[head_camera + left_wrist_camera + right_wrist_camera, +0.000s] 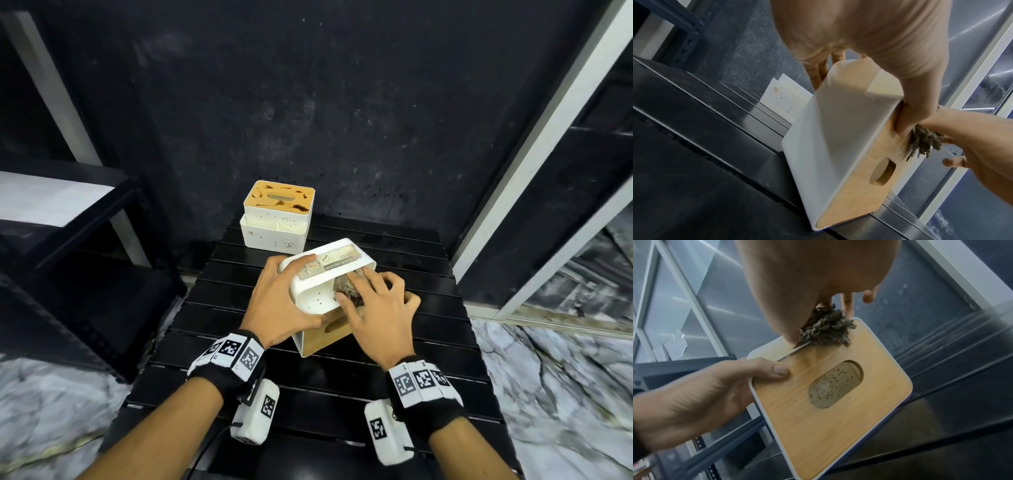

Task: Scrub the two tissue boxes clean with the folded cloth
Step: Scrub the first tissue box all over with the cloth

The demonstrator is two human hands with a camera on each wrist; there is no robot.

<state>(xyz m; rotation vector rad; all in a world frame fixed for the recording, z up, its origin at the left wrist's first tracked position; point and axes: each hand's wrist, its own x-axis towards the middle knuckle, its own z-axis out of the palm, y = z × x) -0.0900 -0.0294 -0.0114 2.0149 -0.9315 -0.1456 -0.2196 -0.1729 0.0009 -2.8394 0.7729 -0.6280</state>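
A white tissue box [313, 298] with a wooden lid [818, 418] is tipped on its side at the middle of the black slatted table [308, 394]. My left hand [281, 301] grips its left end, thumb on the lid [777, 369]. My right hand [373, 308] holds a bunched grey-brown cloth [349, 291] and presses it against the box's upward face near the lid edge [826, 327]. The second tissue box [277, 222] stands upright at the table's far edge, its wooden top stained dark. Both hands also show in the left wrist view: the left hand [869, 40] and the right hand [972, 138], with the cloth [925, 144] against the box [828, 146].
A dark wall rises right behind the table. A black metal shelf [68, 240] stands to the left, and a white-framed glass panel [548, 171] is to the right. The marble-patterned floor [548, 394] surrounds the table. The near half of the table lies under my wrists.
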